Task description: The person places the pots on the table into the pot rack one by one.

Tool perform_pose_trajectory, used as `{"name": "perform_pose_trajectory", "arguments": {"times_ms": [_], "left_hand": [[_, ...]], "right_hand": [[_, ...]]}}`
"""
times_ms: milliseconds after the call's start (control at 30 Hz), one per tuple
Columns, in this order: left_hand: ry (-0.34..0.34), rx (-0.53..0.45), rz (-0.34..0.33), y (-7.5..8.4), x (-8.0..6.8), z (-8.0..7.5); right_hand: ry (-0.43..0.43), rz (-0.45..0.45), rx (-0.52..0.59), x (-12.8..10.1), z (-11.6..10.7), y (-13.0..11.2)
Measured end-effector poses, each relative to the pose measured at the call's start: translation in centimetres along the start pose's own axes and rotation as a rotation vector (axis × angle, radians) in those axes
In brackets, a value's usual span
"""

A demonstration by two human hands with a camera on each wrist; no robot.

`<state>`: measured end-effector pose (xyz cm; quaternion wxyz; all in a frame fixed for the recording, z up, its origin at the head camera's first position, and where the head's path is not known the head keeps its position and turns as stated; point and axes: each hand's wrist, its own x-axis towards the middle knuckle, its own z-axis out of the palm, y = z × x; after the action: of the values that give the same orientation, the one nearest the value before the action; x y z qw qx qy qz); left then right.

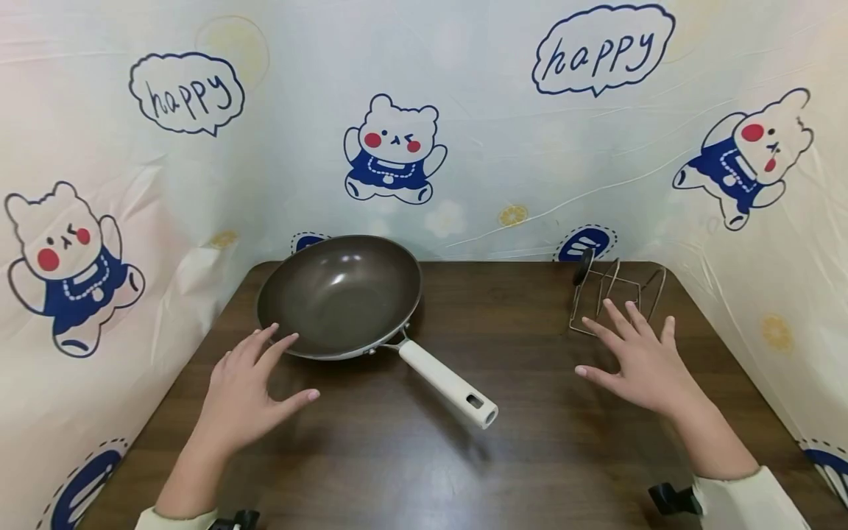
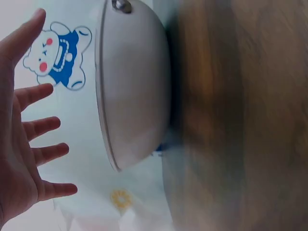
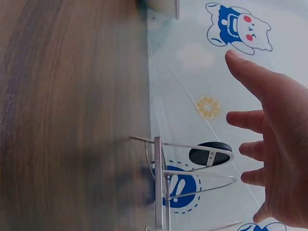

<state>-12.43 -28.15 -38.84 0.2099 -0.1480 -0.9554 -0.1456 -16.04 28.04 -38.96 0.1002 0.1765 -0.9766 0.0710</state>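
A dark brown non-stick wok (image 1: 340,296) with a cream handle (image 1: 447,383) sits on the dark wooden table (image 1: 530,442), left of centre. Its pale outside (image 2: 134,86) fills the left wrist view. My left hand (image 1: 248,390) hovers open just in front of the wok's near rim, fingers spread, holding nothing. My right hand (image 1: 639,357) hovers open just in front of a wire rack (image 1: 612,294) with a black knob at the back right. In the right wrist view the rack (image 3: 192,178) stands beside my spread fingers (image 3: 250,120).
A plastic sheet printed with bears and "happy" bubbles (image 1: 397,147) walls in the table at the back and both sides. The wok's handle points toward the front middle of the table.
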Motion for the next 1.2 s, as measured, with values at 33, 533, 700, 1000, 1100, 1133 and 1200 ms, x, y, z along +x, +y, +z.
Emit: {"name": "perform_pose_trajectory", "arguments": {"times_ms": [33,533,700,1000,1100,1133,1200], "left_hand": [[0.016,-0.011,0.012,0.2,0.2,0.1],[-0.138,-0.643,-0.181,2.9,2.5,1.8],[-0.23,-0.893,-0.284,4.5,2.7,3.1],[-0.412,-1.366,-0.488,6.7,3.0,7.2],[-0.475,-1.504,-0.557,7.2,3.1,8.4],[-0.495,-1.541,-0.572,7.4,3.1,8.8],[-0.526,-1.598,-0.593,7.7,3.2,9.4]], "right_hand": [[0.003,-0.005,0.006,0.1,-0.1,-0.1],[0.125,-0.173,0.143,2.5,0.1,-1.9],[0.099,-0.186,0.227,3.5,0.2,-3.0],[0.049,-0.213,0.387,5.1,1.0,-5.4],[0.023,-0.214,0.446,5.5,1.2,-6.4],[0.013,-0.214,0.468,5.6,1.2,-6.7],[-0.012,-0.214,0.509,5.8,1.4,-7.3]]}}
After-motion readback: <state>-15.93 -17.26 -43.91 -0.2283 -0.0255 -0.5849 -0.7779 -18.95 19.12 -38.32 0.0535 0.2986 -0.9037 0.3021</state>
